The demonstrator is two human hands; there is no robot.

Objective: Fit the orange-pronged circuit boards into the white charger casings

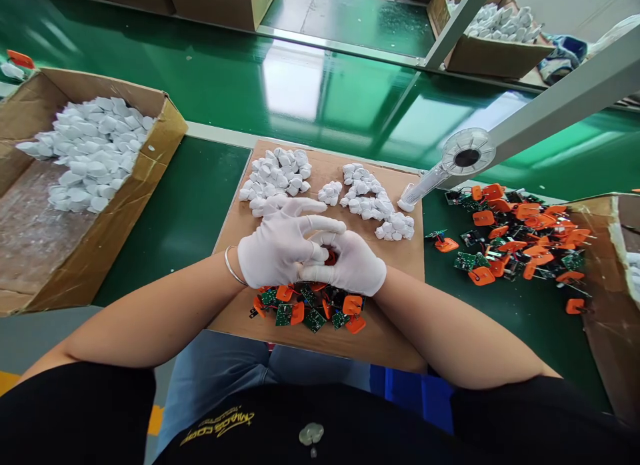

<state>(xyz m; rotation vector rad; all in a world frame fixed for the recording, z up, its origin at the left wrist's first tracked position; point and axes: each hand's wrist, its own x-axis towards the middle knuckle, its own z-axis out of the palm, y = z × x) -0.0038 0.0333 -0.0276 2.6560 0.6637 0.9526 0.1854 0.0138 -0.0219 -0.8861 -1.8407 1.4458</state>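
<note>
Gloves [265,261], white, on both hands, which I've got together mid-scene. My right hand [353,263] is curled nearly closed, thumb & index ringed round a small red-orange part [331,256], most of it hidden. My left hand [283,241] leans in from the left, upper fingers stretched out loosely over the right one, lower fingertips close by the part; can't tell from my end if they pinch it. So the part sits btwn the two hands, above the brown cardboard sheet [400,271]. Just near of them I see a near pile [315,320] of green PCBs w/ orange pcs, partly under the hands in my view. Far side of the sheet: white pcs in bunches, i.e. a big left bunch [283,171], a small middle bunch [330,193] and a right bunch [367,198]. Clear plastic fan-like thing [469,159] w/ round head stands far right. Right of the sheet, on the green bench [155,225], I've a right pile [520,231], same sort of PCBs & orange pcs, next to a right carton [607,251]. Left carton [150,191] has loads of white pcs, mostly toward its far end
</note>
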